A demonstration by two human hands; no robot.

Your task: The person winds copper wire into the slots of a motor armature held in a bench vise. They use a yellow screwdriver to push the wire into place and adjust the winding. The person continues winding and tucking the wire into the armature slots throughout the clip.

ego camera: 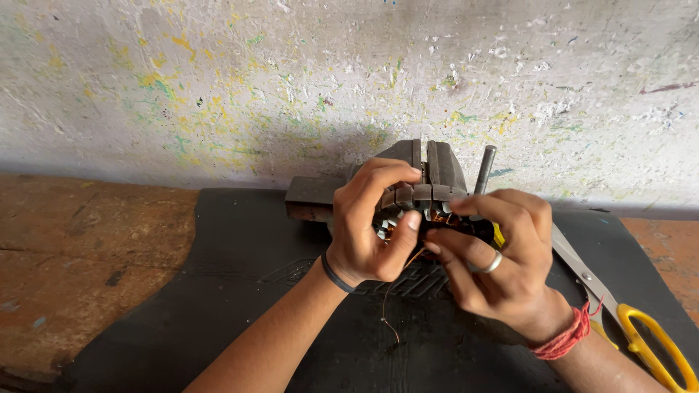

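Motor stator [426,211], grey laminations with copper winding, clamped in bench vise [429,167]: left hand [368,233] fingers curled over its rim; right hand [502,255] fingertips pinching the winding (ring worn). Yellow-handled scissors [641,327] beyond right wrist, on black mat [218,306].

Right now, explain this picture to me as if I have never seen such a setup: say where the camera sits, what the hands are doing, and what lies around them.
The one picture comes from a camera worn on the person's head, looking down at their own bare hands. The left hand and the right hand both grip a slotted metal motor core with copper wire wound inside. It sits at a grey bench vise, but whether the vise clamps it is hidden. A thin loose wire hangs down from it. Underneath lies a black rubber mat on a worn wooden bench. Yellow-handled scissors rest at the right. Behind is a paint-speckled wall.
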